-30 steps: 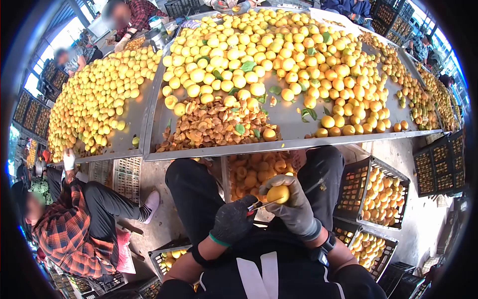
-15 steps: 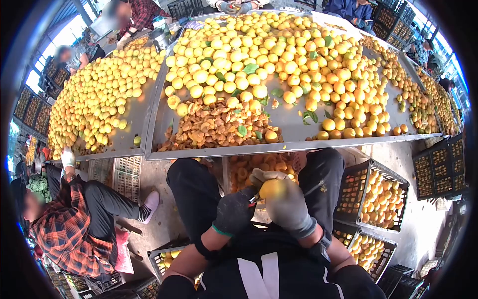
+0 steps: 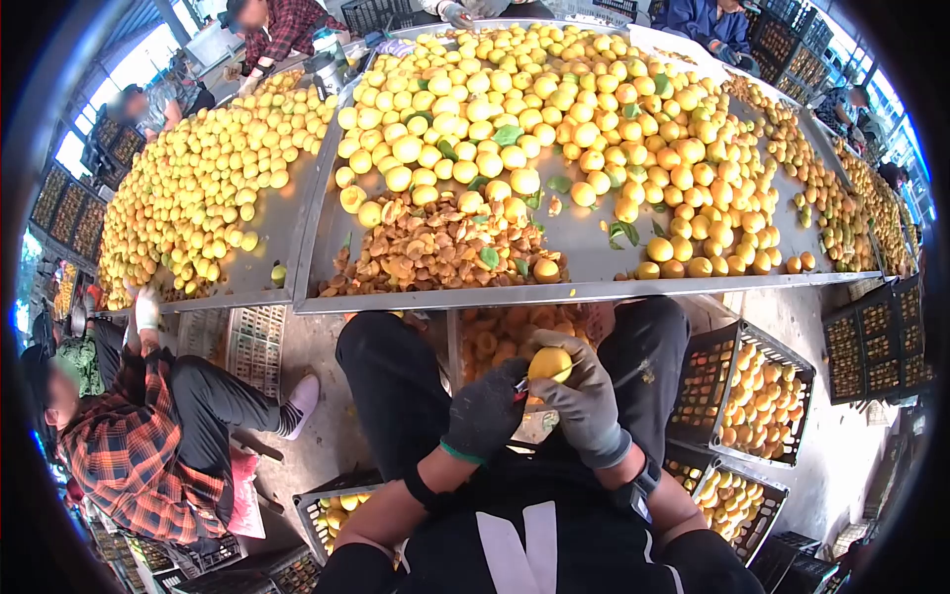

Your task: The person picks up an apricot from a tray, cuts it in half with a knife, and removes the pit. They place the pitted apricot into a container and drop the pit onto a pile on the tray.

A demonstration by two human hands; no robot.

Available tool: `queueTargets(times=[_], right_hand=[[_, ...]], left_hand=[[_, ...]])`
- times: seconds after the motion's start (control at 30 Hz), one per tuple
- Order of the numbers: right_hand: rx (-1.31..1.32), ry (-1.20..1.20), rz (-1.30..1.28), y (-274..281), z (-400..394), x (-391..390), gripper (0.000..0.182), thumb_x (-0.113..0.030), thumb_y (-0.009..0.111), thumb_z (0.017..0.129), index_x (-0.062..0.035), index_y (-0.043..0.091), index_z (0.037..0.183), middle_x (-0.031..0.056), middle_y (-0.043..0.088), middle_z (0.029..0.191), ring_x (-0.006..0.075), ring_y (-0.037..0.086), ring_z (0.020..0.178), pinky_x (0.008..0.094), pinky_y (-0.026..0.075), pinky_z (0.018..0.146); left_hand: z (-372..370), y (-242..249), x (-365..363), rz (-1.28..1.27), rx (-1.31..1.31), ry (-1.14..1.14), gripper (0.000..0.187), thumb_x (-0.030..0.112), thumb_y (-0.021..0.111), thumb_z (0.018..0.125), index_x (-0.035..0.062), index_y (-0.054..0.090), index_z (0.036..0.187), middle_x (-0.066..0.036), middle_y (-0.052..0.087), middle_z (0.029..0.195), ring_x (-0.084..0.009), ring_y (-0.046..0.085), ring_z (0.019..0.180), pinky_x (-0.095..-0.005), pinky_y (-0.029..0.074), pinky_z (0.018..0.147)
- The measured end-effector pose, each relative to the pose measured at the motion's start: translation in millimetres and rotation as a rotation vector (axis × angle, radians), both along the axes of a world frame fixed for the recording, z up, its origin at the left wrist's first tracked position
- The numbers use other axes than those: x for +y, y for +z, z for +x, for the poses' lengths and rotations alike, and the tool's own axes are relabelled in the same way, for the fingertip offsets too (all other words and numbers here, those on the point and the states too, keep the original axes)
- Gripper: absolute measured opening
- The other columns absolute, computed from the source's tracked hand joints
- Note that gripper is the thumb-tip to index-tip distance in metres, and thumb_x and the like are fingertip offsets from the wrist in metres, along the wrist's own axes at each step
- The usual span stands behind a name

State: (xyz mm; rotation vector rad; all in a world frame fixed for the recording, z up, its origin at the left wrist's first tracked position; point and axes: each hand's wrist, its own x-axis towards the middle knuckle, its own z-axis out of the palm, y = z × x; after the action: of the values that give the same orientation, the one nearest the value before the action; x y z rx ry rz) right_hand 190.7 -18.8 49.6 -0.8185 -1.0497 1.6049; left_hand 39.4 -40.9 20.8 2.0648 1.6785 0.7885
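A whole yellow fruit (image 3: 550,364) is held between the fingers and thumb of my right hand (image 3: 588,406), in a grey glove. My left hand (image 3: 483,411), in a dark glove with a green cuff edge, is closed around a small tool with a bit of red (image 3: 521,388) beside the fruit; its blade cannot be made out. Beneath my hands, between my knees, a crate holds orange fruit pieces (image 3: 485,342). Ahead, a heap of fruit pieces (image 3: 435,247) lies near the edge of the metal table (image 3: 584,291), with whole yellow fruits (image 3: 495,109) behind it.
Black crates of fruit (image 3: 757,401) stand at my right, another crate (image 3: 341,510) at my lower left. A person in a plaid shirt (image 3: 134,450) sits at the left, one foot (image 3: 300,404) toward me. Other people sit across the table.
My right hand has turned and its fingers have shifted around the fruit, which now shows more clearly. Both hands sit slightly further right. The seated person's gloved hand has moved a little right.
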Motion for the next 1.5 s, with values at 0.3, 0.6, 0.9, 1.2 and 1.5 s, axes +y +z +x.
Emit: queueTargets(times=[0.3, 0.6, 0.9, 1.2, 1.5], right_hand=[[-0.137, 0.161, -0.069, 12.5, 18.6, 5.6, 0.048, -0.012, 0.073, 0.084, -0.0053, 0.047, 0.124, 0.0006, 0.053, 0.103, 0.0071, 0.053, 0.092, 0.0222, 0.047, 0.081], [-0.132, -0.073, 0.159, 28.1, 6.0, -0.7, 0.048, -0.01, 0.073, 0.083, 0.0028, 0.045, 0.12, 0.0064, 0.062, 0.095, 0.0117, 0.06, 0.083, 0.0259, 0.051, 0.076], [-0.275, -0.073, 0.323, 11.0, 3.6, -4.9, 0.053, -0.014, 0.072, 0.084, 0.0034, 0.043, 0.125, 0.0081, 0.061, 0.097, 0.0123, 0.059, 0.085, 0.0265, 0.05, 0.08], [-0.135, -0.051, 0.026, 9.0, 4.1, 3.5, 0.039, -0.014, 0.067, 0.089, 0.0008, 0.046, 0.118, 0.0046, 0.058, 0.098, 0.0093, 0.056, 0.086, 0.0242, 0.049, 0.078], [-0.421, -0.044, 0.427, 12.3, 9.1, -3.8, 0.041, -0.009, 0.064, 0.086, 0.003, 0.045, 0.121, 0.0142, 0.064, 0.093, 0.0211, 0.067, 0.082, 0.0294, 0.052, 0.074]], left_hand=[[6.3, 42.1, -4.6, 0.004, -0.037, -0.007, 0.084, 0.022, 0.07, 0.079, 0.0114, 0.025, 0.149, -0.015, 0.067, 0.097, -0.0372, 0.065, 0.075, -0.0429, 0.052, 0.064], [7.7, 50.8, 8.5, -0.007, -0.033, -0.141, 0.073, 0.013, 0.065, 0.079, 0.0172, 0.035, 0.146, -0.015, 0.066, 0.103, -0.0342, 0.066, 0.079, -0.04, 0.053, 0.068], [11.1, 31.1, 2.6, -0.036, -0.243, -0.091, 0.073, 0.007, 0.064, 0.077, 0.02, 0.037, 0.144, -0.016, 0.067, 0.096, -0.0352, 0.066, 0.077, -0.0412, 0.053, 0.066], [11.7, 38.5, 5.9, -0.042, -0.046, -0.029, 0.064, 0.003, 0.058, 0.081, 0.0173, 0.043, 0.141, -0.018, 0.063, 0.113, -0.0382, 0.063, 0.087, -0.0426, 0.052, 0.07], [8.4, 35.4, -1.0, -0.076, -0.35, -0.121, 0.06, 0.002, 0.059, 0.081, 0.0157, 0.045, 0.138, -0.019, 0.062, 0.115, -0.0364, 0.065, 0.091, -0.0414, 0.053, 0.074]])
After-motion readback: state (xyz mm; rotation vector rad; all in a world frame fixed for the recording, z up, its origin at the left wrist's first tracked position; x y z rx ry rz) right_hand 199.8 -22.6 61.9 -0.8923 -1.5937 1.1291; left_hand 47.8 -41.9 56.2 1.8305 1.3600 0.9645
